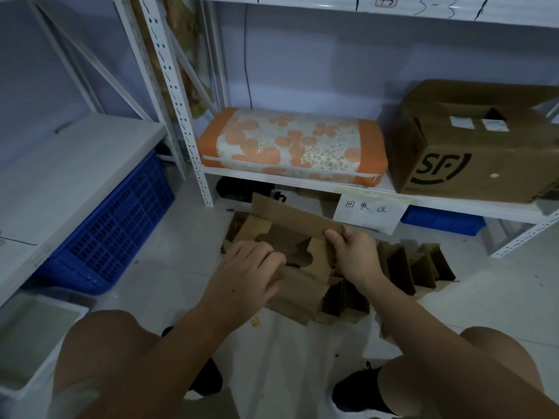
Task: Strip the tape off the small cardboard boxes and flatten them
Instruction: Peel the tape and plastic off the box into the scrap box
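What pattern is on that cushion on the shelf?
The cushion is white with orange flowers and orange ends, seen in the head view.

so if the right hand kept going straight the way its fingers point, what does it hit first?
The right hand points up-left, already pinching the raised flap of the cardboard box. Beyond that, probably the dark gap under the shelf; depth is unclear.
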{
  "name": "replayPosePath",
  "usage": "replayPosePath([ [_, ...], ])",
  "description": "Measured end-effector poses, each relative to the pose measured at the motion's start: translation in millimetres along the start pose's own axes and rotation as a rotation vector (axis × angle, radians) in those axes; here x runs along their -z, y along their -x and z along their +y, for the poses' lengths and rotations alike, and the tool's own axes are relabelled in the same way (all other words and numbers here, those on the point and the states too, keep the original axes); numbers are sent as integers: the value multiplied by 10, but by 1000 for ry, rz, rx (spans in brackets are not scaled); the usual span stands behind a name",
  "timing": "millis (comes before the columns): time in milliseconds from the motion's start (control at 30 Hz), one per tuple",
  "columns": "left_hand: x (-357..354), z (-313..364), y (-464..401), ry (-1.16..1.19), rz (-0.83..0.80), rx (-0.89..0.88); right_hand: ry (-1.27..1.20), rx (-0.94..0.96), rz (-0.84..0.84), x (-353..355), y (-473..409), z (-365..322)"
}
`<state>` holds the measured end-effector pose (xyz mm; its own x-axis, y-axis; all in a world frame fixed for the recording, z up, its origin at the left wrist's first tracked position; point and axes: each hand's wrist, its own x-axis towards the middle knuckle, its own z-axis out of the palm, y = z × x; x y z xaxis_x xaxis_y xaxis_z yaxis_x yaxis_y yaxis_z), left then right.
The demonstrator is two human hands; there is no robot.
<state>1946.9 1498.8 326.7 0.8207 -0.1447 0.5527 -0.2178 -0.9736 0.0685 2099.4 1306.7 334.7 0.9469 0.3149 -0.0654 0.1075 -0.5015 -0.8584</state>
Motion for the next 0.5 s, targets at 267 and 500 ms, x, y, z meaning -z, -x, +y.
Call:
replayPosePath([
  [267, -40, 5, 183, -21, 235, -21, -110, -140, 82, 31, -74, -24],
  [500, -158, 45, 178, 92, -42, 37, -42, -167, 83, 106, -171, -23],
])
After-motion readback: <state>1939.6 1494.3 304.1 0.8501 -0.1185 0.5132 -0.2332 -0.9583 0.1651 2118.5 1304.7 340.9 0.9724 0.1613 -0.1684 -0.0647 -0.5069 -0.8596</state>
